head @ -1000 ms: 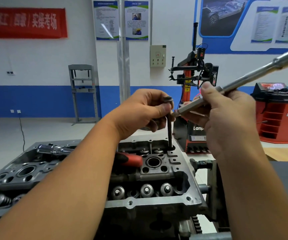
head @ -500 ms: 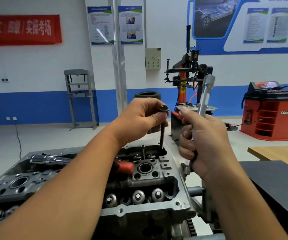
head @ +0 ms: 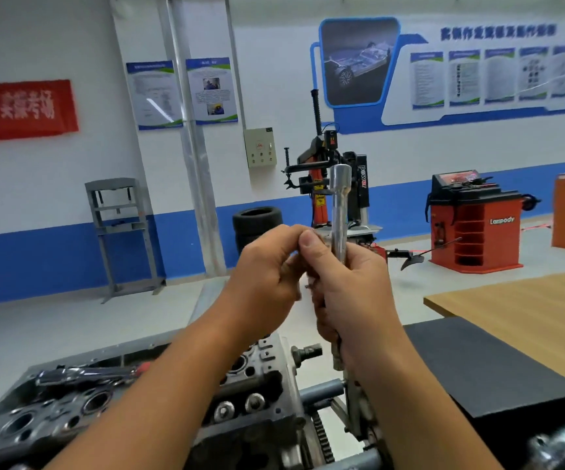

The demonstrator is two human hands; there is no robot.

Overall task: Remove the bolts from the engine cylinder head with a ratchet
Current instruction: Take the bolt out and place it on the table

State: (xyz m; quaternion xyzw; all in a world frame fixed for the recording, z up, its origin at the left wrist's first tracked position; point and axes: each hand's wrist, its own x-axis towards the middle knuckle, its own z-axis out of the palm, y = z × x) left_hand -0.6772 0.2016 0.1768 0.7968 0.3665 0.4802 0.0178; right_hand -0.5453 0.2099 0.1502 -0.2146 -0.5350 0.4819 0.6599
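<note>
A: Eyes on the cylinder head [head: 264, 378] first. It sat low in the frame on its stand, valve springs and open bores showing along the top. One ratchet [head: 84, 374] lay flat across its far edge, untouched.

B: And the hands?

A: Both were raised well above the head, knuckles almost touching. The right hand [head: 352, 293] was wrapped round a long metal socket bar [head: 339, 212] that stood nearly upright, its wide end at the top. The left hand [head: 267, 279] had its fingers curled and pinched against the right thumb, right beside the bar.

B: Was a bolt in that pinch?

A: Too blurred to say. Something small seemed to be nipped there, but I could not name it, and no bolt shaft showed clearly.

B: So how far along was the job?

A: My read: partway. The holes I could see along the near edge looked empty, so some bolts were likely out already. How many were left I could not tell, since the forearms covered much of the casting.

B: Surroundings?

A: A black mat [head: 484, 364] and a wooden tabletop [head: 525, 307] lay to the right. Beyond stood a tyre changer [head: 321, 171], stacked tyres [head: 257, 222] and a red wheel balancer [head: 474, 218] against the blue-striped wall.
</note>
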